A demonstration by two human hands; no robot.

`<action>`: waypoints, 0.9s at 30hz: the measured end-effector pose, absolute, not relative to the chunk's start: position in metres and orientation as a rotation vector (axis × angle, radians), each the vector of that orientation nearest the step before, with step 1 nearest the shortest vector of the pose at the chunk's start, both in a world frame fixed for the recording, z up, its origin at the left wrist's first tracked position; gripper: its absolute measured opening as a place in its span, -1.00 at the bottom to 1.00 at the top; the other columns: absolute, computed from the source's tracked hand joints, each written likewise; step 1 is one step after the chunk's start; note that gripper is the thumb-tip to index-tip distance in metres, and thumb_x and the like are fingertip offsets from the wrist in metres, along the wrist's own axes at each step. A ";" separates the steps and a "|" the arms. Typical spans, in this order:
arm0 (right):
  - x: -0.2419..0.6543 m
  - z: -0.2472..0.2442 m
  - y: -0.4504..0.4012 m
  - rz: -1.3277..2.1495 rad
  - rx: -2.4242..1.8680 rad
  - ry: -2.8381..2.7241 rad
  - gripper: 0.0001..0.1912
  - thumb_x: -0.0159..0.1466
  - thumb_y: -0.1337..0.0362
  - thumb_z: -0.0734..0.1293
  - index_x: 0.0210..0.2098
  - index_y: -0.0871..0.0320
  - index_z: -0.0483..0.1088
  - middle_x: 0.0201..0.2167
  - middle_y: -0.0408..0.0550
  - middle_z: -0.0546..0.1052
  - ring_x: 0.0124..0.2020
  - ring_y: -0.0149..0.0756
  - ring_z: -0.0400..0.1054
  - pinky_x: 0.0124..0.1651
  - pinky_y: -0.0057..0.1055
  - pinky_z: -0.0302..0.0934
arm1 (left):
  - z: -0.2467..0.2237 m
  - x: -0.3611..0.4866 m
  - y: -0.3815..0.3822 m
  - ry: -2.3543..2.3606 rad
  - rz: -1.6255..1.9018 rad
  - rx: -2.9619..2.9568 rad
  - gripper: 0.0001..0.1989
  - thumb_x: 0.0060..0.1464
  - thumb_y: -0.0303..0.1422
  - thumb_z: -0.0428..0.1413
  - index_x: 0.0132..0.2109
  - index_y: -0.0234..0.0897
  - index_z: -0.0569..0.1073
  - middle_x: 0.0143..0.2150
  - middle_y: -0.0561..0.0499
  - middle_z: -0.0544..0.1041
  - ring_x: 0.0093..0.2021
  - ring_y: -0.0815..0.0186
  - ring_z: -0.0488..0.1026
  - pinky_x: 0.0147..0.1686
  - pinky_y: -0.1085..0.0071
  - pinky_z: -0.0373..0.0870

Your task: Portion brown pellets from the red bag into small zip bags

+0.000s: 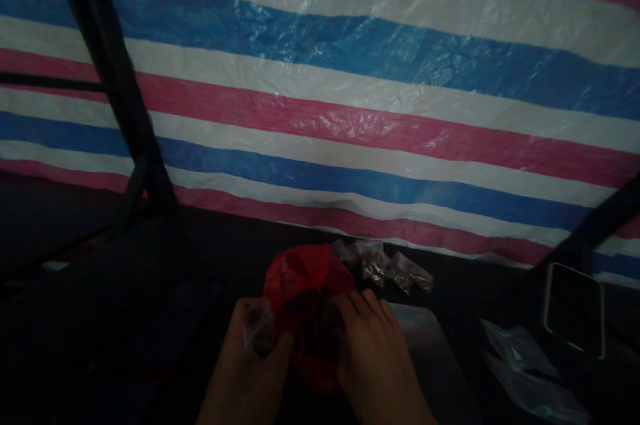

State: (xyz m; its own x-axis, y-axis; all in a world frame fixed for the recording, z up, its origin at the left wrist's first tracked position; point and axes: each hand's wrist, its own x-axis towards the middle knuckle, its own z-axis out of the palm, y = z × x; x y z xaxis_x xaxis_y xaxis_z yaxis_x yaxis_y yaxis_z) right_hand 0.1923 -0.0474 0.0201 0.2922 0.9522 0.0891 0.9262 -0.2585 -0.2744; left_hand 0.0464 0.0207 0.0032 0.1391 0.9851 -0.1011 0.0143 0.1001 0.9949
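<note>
Baggie (259,326) held in left hand (253,358), right hand (371,338) grip unclear; red bag (300,272) between could get torn by tugging.

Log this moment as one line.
left hand: holding small clear bag | right hand: at opening of red bag | beside red bag: filled packets | far right: flat clear bags

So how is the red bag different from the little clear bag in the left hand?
Color: the red bag is red, while the little clear bag is colorless and see-through.
Size: the red bag is much larger than the little clear bag.
Place: the red bag sits between both hands, with the right hand at it; the little clear bag is in the left hand.
Both look like thin, crinkled plastic.
</note>
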 end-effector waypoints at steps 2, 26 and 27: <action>0.193 0.020 -0.043 0.117 -2.284 -1.709 -0.52 0.28 0.54 0.26 0.11 0.11 0.56 0.08 0.08 0.64 0.17 0.08 0.41 0.22 0.00 0.21 | 0.006 0.048 0.021 1.168 0.993 1.237 -0.73 -0.16 -0.19 0.24 -0.26 -0.14 0.45 -0.32 0.04 0.64 -0.30 0.12 0.64 -0.29 0.24 0.61; 0.206 0.011 -0.031 0.645 -1.780 -1.314 -0.48 0.21 0.61 0.32 0.02 0.02 0.63 0.00 -0.08 0.69 0.10 -0.13 0.55 0.22 -0.17 0.34 | 0.000 0.048 0.036 1.068 1.086 1.337 -0.78 -0.04 -0.17 0.27 -0.33 -0.15 0.44 -0.38 0.08 0.55 -0.33 0.19 0.55 -0.35 0.34 0.53; 0.207 0.015 -0.032 0.707 -1.720 -1.288 -0.49 0.21 0.62 0.32 0.03 0.05 0.63 0.02 -0.06 0.69 0.12 -0.14 0.54 0.25 -0.18 0.34 | -0.003 0.047 0.036 1.072 1.091 1.408 -0.79 0.02 -0.16 0.25 -0.32 -0.14 0.43 -0.37 0.09 0.52 -0.33 0.20 0.54 -0.33 0.34 0.52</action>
State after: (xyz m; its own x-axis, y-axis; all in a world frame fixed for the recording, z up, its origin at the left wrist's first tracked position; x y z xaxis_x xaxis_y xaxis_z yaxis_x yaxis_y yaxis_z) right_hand 0.2066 -0.0320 0.0150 0.3090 0.9497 0.0499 0.4685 -0.1064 -0.8771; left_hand 0.0473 0.0358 -0.0027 0.1958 0.9775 0.0779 0.0609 -0.0914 0.9940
